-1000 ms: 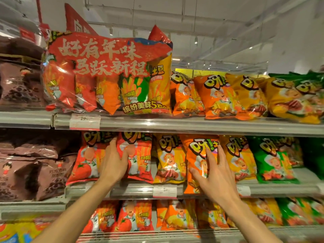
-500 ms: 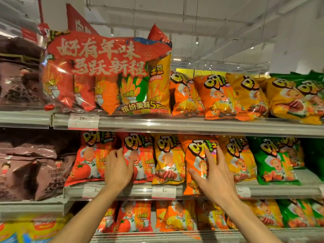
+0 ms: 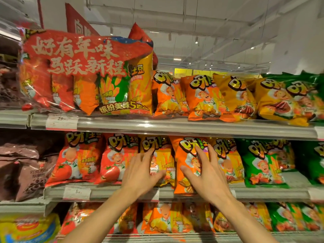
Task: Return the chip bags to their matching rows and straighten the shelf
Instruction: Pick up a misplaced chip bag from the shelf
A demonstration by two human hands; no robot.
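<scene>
On the middle shelf [image 3: 263, 194] stand chip bags in a row: two red tomato bags [image 3: 77, 160], a yellow bag [image 3: 163, 155], an orange bag [image 3: 185, 165], another yellow bag [image 3: 228, 160] and green bags [image 3: 263, 163]. My left hand [image 3: 142, 172] lies with spread fingers on the front of the yellow bag. My right hand [image 3: 206, 174] rests flat on the orange bag, fingers straight, thumb out to the left. The orange bag's bottom hangs over the shelf edge.
The top shelf [image 3: 175, 128] carries a big red multipack [image 3: 84, 72], then orange, yellow and green bags. Brown chocolate snack bags [image 3: 29, 169] fill the left section. The bottom shelf holds more red, orange, yellow and green bags. Price tags [image 3: 77, 192] line the shelf edges.
My left hand has moved right, from the red tomato bags to the yellow bag. My right hand has stayed on the orange bag.
</scene>
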